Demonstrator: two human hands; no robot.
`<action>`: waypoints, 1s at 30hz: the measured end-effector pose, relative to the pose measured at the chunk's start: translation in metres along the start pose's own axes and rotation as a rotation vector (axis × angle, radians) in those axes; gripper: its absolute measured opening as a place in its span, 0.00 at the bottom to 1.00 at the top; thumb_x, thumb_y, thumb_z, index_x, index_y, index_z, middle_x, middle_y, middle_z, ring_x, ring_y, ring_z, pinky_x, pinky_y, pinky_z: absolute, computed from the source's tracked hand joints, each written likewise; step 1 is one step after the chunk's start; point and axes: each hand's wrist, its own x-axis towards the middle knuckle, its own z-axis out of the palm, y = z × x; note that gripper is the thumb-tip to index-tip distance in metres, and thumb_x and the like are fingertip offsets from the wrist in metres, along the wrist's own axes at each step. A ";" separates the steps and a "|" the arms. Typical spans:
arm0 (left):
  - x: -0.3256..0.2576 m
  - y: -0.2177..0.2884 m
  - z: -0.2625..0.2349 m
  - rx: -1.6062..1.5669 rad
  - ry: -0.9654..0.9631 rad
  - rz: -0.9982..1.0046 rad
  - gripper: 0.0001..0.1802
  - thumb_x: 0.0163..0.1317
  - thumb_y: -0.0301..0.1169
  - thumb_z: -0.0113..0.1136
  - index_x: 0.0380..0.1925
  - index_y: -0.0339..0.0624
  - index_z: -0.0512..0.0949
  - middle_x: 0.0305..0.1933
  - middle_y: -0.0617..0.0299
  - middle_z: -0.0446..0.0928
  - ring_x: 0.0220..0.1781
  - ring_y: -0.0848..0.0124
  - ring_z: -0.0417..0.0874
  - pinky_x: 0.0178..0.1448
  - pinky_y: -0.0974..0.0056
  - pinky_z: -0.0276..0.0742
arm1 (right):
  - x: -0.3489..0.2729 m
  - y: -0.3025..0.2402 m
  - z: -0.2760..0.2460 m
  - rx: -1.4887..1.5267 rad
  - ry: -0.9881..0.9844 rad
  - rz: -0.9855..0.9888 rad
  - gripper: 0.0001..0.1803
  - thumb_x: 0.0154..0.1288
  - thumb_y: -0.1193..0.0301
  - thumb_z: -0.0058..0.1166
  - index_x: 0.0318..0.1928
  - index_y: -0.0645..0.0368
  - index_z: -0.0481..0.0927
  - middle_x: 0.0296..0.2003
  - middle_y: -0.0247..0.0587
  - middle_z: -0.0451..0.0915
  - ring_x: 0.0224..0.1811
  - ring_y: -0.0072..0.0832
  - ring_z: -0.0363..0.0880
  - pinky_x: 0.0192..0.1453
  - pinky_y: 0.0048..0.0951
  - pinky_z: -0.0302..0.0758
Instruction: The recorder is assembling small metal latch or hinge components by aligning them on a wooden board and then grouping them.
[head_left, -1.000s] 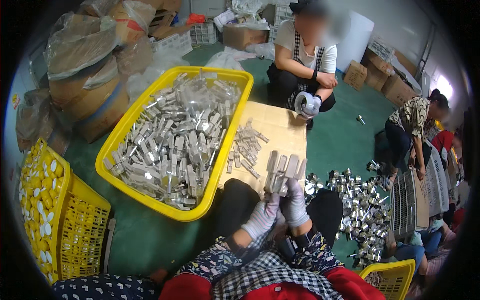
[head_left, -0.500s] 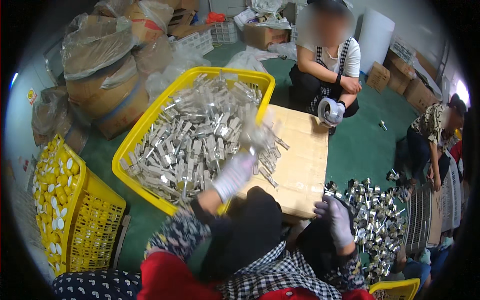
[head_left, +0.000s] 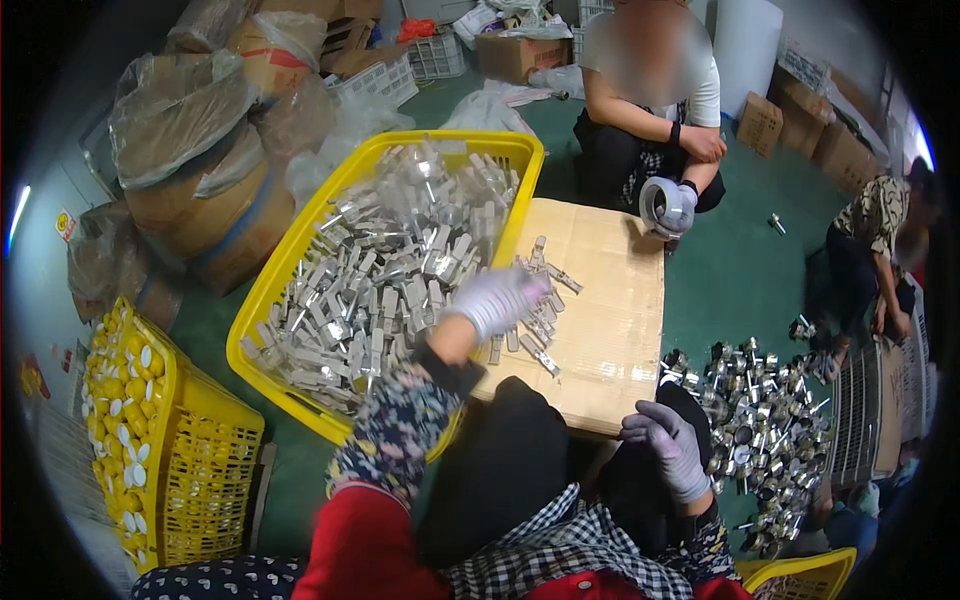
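- Left hand (head_left: 497,298), gloved in white, stretched out over the near left edge of the cardboard sheet (head_left: 600,300), fingers loosely curled and resting on the loose pile of small metal pieces (head_left: 535,315); whether any piece is pinched cannot be told.
- Small metal pieces lying scattered along the left part of the cardboard sheet, just beside the right wall of the yellow crate (head_left: 300,270).
- Yellow crate heaped with many more silvery parts (head_left: 385,270), touching the left edge of the cardboard sheet.
- Right hand (head_left: 668,445), in a pale glove, lowered by the near right corner of the cardboard sheet, fingers half curled, holding nothing visible.
- Heap of shiny metal cylinders (head_left: 760,400) on the green floor (head_left: 740,270), just right of the right hand.
- Second yellow basket (head_left: 200,470) at far left, filled with yellow and white caps (head_left: 125,410).
- Another person (head_left: 650,100) crouched at the far edge of the cardboard sheet, holding a roll of tape (head_left: 660,203).
- Bagged bundles and cardboard boxes (head_left: 200,150) stacked beyond the yellow crate.
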 end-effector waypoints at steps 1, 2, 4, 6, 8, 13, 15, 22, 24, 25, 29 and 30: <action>-0.023 0.030 0.007 -0.074 0.007 0.100 0.33 0.61 0.55 0.39 0.37 0.33 0.77 0.38 0.40 0.77 0.44 0.48 0.78 0.52 0.54 0.71 | 0.001 0.002 -0.005 -0.075 0.002 0.006 0.31 0.62 0.58 0.53 0.55 0.72 0.66 0.42 0.49 0.77 0.44 0.31 0.77 0.52 0.30 0.72; -0.025 0.014 0.044 -0.075 0.101 0.171 0.33 0.61 0.56 0.39 0.40 0.35 0.77 0.40 0.42 0.77 0.47 0.50 0.77 0.54 0.55 0.70 | 0.002 0.001 -0.001 -0.146 -0.040 0.006 0.30 0.62 0.60 0.52 0.55 0.72 0.66 0.42 0.48 0.78 0.44 0.30 0.77 0.52 0.29 0.72; -0.037 0.024 0.071 -0.181 -0.054 0.131 0.31 0.62 0.55 0.40 0.42 0.37 0.76 0.41 0.44 0.77 0.47 0.51 0.77 0.55 0.55 0.69 | 0.001 0.000 0.002 -0.134 -0.046 0.004 0.27 0.62 0.63 0.52 0.55 0.72 0.66 0.42 0.47 0.78 0.44 0.29 0.77 0.52 0.27 0.72; -0.046 0.032 0.099 -0.292 -0.188 0.080 0.31 0.63 0.56 0.38 0.45 0.39 0.75 0.46 0.47 0.77 0.50 0.55 0.77 0.56 0.55 0.69 | -0.006 0.005 0.000 -0.218 -0.030 -0.014 0.27 0.62 0.62 0.52 0.54 0.71 0.67 0.42 0.46 0.79 0.44 0.28 0.77 0.51 0.27 0.72; -0.061 0.047 0.116 0.062 -0.146 0.121 0.30 0.63 0.54 0.37 0.46 0.42 0.75 0.46 0.49 0.78 0.50 0.56 0.77 0.55 0.55 0.69 | -0.017 -0.001 0.002 -0.249 -0.007 -0.023 0.27 0.62 0.61 0.52 0.54 0.71 0.68 0.41 0.46 0.79 0.44 0.27 0.77 0.51 0.26 0.72; -0.056 0.054 0.131 0.136 -0.191 0.099 0.29 0.63 0.54 0.38 0.49 0.44 0.74 0.47 0.48 0.77 0.52 0.56 0.76 0.57 0.56 0.67 | -0.039 -0.005 -0.007 -0.377 0.085 -0.099 0.26 0.60 0.62 0.54 0.52 0.71 0.70 0.40 0.46 0.80 0.43 0.26 0.78 0.50 0.25 0.72; -0.053 0.055 0.132 0.145 -0.212 0.083 0.29 0.63 0.55 0.38 0.49 0.43 0.74 0.47 0.48 0.77 0.53 0.56 0.76 0.57 0.56 0.67 | -0.050 -0.020 -0.009 -0.511 0.148 -0.144 0.24 0.60 0.64 0.54 0.50 0.72 0.71 0.39 0.46 0.80 0.43 0.26 0.78 0.49 0.24 0.73; -0.020 0.023 0.163 -0.167 -0.089 0.180 0.32 0.61 0.50 0.47 0.56 0.36 0.67 0.42 0.44 0.78 0.46 0.58 0.79 0.51 0.60 0.73 | -0.069 -0.032 -0.046 -0.536 0.449 -0.179 0.17 0.57 0.68 0.54 0.44 0.67 0.77 0.34 0.46 0.81 0.37 0.25 0.79 0.44 0.25 0.74; -0.016 0.039 0.149 -0.527 -0.160 0.040 0.30 0.61 0.46 0.50 0.57 0.36 0.66 0.30 0.51 0.77 0.30 0.67 0.79 0.33 0.66 0.76 | -0.064 -0.031 -0.048 -0.666 0.453 -0.263 0.15 0.56 0.69 0.55 0.41 0.66 0.78 0.34 0.48 0.81 0.37 0.32 0.81 0.43 0.29 0.74; -0.011 0.050 0.141 -0.508 -0.198 0.055 0.30 0.61 0.46 0.50 0.57 0.36 0.66 0.30 0.51 0.77 0.30 0.67 0.79 0.33 0.66 0.76 | -0.065 -0.020 -0.053 -0.674 0.473 -0.284 0.15 0.55 0.69 0.56 0.41 0.65 0.78 0.33 0.48 0.81 0.36 0.33 0.81 0.43 0.29 0.75; 0.024 0.084 0.107 -0.683 -0.100 0.095 0.26 0.63 0.47 0.47 0.50 0.36 0.72 0.21 0.60 0.72 0.18 0.75 0.71 0.19 0.71 0.66 | -0.065 -0.012 -0.068 -0.706 0.303 -0.408 0.17 0.51 0.70 0.58 0.43 0.60 0.77 0.33 0.45 0.80 0.35 0.36 0.80 0.42 0.30 0.75; 0.033 0.091 0.099 -0.690 -0.115 0.112 0.27 0.64 0.49 0.45 0.47 0.35 0.75 0.20 0.61 0.72 0.18 0.75 0.70 0.19 0.71 0.64 | -0.068 -0.016 -0.069 -0.737 0.233 -0.348 0.18 0.50 0.69 0.59 0.42 0.61 0.77 0.33 0.45 0.80 0.35 0.36 0.80 0.41 0.31 0.75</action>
